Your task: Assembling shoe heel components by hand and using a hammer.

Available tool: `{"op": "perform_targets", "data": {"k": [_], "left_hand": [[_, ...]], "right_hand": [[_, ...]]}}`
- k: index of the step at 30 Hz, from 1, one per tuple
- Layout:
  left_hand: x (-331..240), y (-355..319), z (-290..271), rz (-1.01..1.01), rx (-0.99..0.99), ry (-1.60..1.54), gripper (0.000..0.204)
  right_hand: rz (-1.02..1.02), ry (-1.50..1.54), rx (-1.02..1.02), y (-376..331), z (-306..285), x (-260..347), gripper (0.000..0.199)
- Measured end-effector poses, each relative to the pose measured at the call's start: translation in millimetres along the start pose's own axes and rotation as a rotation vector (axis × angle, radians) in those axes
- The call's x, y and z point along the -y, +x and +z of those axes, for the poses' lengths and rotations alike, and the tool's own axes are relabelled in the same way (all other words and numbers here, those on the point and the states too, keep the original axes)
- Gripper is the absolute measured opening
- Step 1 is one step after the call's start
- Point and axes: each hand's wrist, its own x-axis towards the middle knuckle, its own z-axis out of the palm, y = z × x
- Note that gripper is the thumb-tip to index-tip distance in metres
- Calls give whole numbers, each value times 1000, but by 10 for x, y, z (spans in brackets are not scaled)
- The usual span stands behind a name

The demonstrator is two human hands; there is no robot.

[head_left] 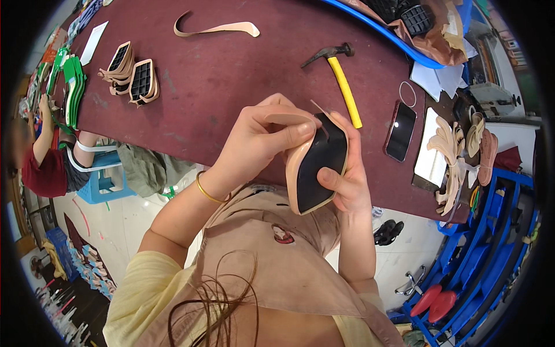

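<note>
A black shoe-sole piece (318, 159) with a beige strip (294, 179) along its edge is held up in front of my apron, above the table's near edge. My left hand (269, 133) pinches the strip near the top of the sole piece, and part of the strip curls back over my fingers. From the other side my right hand (350, 182) grips the sole piece, its thumb lying on the black face and its fingers behind. Beyond my hands lies a hammer (344, 87) with a yellow handle and a dark head.
On the dark red table (231, 75) lie a loose beige strip (225, 28) and stacked strip-edged sole pieces (141, 81). At right are a phone (400, 132) and bundled beige strips (454, 150). A blue-rimmed tray (399, 43) stands far right. Another person (43, 153) sits at left.
</note>
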Motion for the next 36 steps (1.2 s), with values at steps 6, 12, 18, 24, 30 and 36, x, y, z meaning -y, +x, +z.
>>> {"op": "perform_targets", "data": {"k": [6, 12, 18, 24, 30, 36], "left_hand": [[173, -52, 102, -188, -98, -470, 26], [347, -71, 59, -301, -78, -517, 32], [304, -76, 162, -165, -37, -232, 32], [231, -15, 265, -337, -221, -444, 30], [500, 108, 95, -123, -197, -182, 31], [469, 552, 39, 206, -73, 520, 40]], "right_hand": [[-93, -228, 67, 17, -58, -95, 85], [-25, -188, 75, 106, -170, -141, 69], [199, -117, -102, 330, 31, -53, 31], [46, 122, -333, 322, 167, -144, 36], [108, 69, -421, 382, 81, -245, 34], [149, 414, -512, 302, 218, -223, 31]]}}
